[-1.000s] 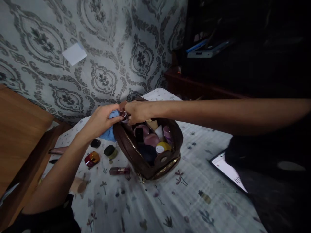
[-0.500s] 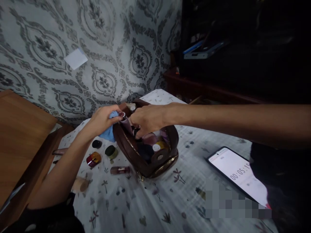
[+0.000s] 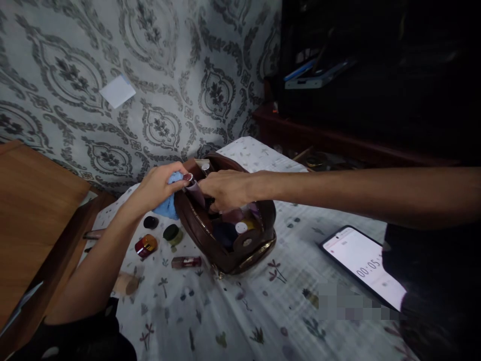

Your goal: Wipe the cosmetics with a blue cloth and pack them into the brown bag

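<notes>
A brown handbag [image 3: 221,260] stands unzipped on the bed, with bottles and other small items inside. At its left rim my left hand [image 3: 161,183] is closed on a bunched blue cloth [image 3: 165,206], its fingertips against the bag's edge beside a silver-topped pinkish tube [image 3: 195,190]. My right hand [image 3: 225,190] reaches down into the bag with curled fingers; the fingertips and whatever they hold are hidden. Another silver cap [image 3: 205,169] shows just behind that hand. Lower in the bag lies a yellow bottle with a white cap [image 3: 241,228].
Left of the bag lie a black-lidded jar [image 3: 172,234], a red-and-gold jar [image 3: 146,245], a small black cap [image 3: 151,222], a lip gloss tube [image 3: 187,262] and a beige bottle [image 3: 127,284]. A phone [image 3: 356,255] showing a timer lies to the right. A wooden panel [image 3: 33,200] borders the left.
My right hand has sunk slightly deeper into the bag, and its fingertips show less. The right forearm has lowered a little. My left hand stays at the bag's rim.
</notes>
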{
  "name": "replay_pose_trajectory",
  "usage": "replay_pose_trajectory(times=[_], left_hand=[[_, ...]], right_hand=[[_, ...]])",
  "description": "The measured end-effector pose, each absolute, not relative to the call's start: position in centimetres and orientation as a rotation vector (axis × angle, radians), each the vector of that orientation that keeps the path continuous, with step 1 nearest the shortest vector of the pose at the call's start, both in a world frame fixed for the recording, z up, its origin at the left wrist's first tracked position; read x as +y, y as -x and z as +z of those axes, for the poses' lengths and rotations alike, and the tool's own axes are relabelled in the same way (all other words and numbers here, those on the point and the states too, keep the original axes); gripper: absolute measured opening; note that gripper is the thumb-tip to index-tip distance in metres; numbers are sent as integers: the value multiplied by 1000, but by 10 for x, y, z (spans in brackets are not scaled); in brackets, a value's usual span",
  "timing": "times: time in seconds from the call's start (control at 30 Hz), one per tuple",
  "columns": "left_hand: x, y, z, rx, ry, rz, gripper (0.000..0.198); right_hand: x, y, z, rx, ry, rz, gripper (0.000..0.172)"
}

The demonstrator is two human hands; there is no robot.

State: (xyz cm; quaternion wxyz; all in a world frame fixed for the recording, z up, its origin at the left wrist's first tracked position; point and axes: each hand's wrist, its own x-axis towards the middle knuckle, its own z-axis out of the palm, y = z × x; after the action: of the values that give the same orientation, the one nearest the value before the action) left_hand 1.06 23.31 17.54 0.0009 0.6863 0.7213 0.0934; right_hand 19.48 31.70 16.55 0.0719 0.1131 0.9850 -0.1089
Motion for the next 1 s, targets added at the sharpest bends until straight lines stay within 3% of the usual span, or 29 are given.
replay_pose_trajectory(times=[0.17,0.4,0.67,1.0], left_hand=[[234,-11,176,2235,-2171,337,36],[236,-10,178,2246,-2159,299,28],[235,-6,181,2190,-2144,354,34],[233,-1,180,2111,-2127,413,39]], right_hand=[[315,-194,165,3012,-240,-328,28],[317,-175,166,3106,-167,-350,19],[315,-162,157,3128,-211,-405,25],[306,-161,155,3154,-192,-242,30]])
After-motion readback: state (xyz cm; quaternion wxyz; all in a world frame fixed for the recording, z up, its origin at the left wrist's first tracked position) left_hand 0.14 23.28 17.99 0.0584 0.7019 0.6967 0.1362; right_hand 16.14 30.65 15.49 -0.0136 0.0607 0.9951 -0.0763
